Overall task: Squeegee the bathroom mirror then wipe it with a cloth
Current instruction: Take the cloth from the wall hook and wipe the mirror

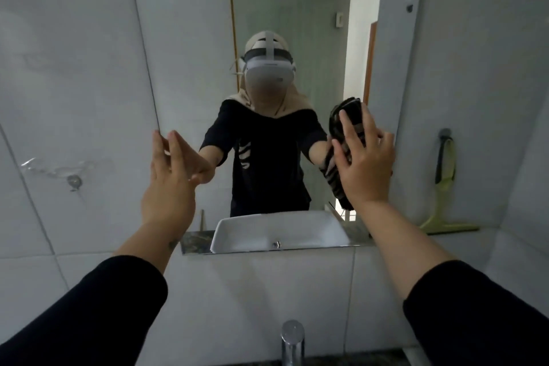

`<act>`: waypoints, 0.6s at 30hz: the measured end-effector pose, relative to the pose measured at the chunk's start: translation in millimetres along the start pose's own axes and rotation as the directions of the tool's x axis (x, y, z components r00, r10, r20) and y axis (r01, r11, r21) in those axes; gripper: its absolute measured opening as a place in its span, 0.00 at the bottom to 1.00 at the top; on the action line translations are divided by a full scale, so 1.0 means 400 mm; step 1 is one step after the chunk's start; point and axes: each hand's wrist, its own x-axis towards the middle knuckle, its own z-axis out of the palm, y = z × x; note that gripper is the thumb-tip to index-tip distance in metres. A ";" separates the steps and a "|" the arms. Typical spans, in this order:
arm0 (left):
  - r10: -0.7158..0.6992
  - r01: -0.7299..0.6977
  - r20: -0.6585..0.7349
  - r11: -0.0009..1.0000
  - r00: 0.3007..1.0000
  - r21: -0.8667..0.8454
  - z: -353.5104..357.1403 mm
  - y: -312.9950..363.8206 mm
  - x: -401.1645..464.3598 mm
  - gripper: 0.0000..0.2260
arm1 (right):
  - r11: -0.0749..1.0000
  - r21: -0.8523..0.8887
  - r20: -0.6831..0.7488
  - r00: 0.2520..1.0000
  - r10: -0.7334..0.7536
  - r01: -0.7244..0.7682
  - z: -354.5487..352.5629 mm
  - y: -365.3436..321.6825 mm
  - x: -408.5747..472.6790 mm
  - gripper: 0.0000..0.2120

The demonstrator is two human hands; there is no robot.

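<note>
The bathroom mirror (291,9) fills the wall ahead of me. My right hand (367,163) presses a dark striped cloth (346,128) flat against the glass near the mirror's right edge, fingers spread over it. My left hand (172,169) is raised at the mirror's left edge, fingers straight and apart, fingertips at the glass, holding nothing. A light green squeegee (442,205) hangs from a wall hook (445,134) to the right of the mirror, its blade resting on the ledge.
A chrome faucet (292,342) rises at the bottom centre. The white sink shows only as a reflection low in the mirror. A small clear wall fixture (71,175) is on the tiled wall at the left. My reflection stands in the middle of the glass.
</note>
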 end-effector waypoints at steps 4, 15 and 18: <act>0.026 -0.026 -0.002 1.000 1.000 0.010 0.008 -0.012 -0.001 0.43 | 0.987 0.007 -0.038 0.986 0.163 -0.163 0.002 0.063 -0.040 0.20; 0.021 -0.020 -0.040 1.000 0.999 0.021 0.017 -0.037 0.008 0.40 | 0.976 0.022 -0.051 0.975 0.216 -0.215 0.053 -0.002 -0.240 0.19; 0.044 -0.044 -0.049 0.999 0.998 0.009 0.013 -0.043 0.010 0.40 | 0.986 0.034 -0.031 0.986 0.163 -0.162 0.064 -0.081 -0.256 0.20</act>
